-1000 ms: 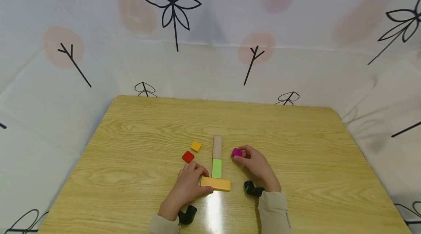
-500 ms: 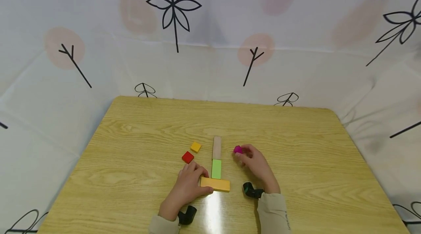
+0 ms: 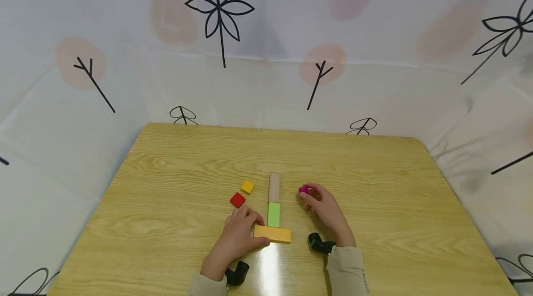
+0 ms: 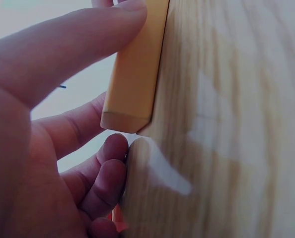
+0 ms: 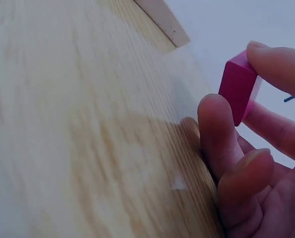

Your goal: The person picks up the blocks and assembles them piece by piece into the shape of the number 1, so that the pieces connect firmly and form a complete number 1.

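Note:
My left hand (image 3: 236,235) grips the left end of a long orange wooden block (image 3: 279,235) lying crosswise on the table, thumb in front and index finger behind. Just beyond that block lies a green block (image 3: 274,214), and a plain wooden block (image 3: 274,188) continues the line away from me. To the right, my right hand (image 3: 328,210) pinches a small magenta block (image 3: 303,190). In the right wrist view the magenta block (image 5: 238,89) is between thumb and fingers, raised off the wood. The left wrist view has the orange block (image 4: 135,82) under the thumb.
A red block (image 3: 238,200) and a small yellow block (image 3: 247,187) lie left of the line, close to my left fingers. The wooden table (image 3: 374,185) meets a patterned cloth backdrop (image 3: 258,88) at its far edge. Black wrist-worn devices sit below both hands.
My right hand has drawn the magenta block slightly to the right, away from the line, and its angle has turned a little. The left hand and the other blocks stay put.

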`<state>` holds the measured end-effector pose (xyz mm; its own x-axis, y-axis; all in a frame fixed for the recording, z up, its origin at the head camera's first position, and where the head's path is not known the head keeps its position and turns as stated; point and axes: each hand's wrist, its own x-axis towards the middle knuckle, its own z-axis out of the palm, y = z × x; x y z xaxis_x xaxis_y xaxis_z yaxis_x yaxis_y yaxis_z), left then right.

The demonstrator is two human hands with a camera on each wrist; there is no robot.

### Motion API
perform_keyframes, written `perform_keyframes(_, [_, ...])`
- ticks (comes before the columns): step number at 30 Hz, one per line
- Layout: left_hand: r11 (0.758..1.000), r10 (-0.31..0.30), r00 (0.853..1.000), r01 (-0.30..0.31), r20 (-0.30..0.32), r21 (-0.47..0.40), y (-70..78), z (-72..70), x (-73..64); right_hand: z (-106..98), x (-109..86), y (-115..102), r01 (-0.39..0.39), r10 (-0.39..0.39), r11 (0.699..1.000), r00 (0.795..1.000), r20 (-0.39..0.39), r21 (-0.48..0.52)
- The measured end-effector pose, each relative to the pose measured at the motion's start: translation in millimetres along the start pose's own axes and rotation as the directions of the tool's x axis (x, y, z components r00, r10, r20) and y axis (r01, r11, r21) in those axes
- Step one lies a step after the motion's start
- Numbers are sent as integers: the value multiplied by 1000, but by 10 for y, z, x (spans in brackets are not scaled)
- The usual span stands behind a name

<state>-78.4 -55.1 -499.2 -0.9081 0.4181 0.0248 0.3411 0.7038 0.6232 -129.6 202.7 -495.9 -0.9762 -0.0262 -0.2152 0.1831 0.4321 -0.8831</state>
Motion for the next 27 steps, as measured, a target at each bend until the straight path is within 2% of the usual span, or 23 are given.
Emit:
perform_keyframes(14, [1000, -2, 1000, 2, -5, 5, 5, 3, -1, 17, 3, -31, -26, 26, 999, 999, -25, 27])
perform_keyframes(27, [1000, -1, 1000, 1, -3, 22, 0, 0, 2, 82, 50, -63, -36, 32, 997, 998, -52, -68])
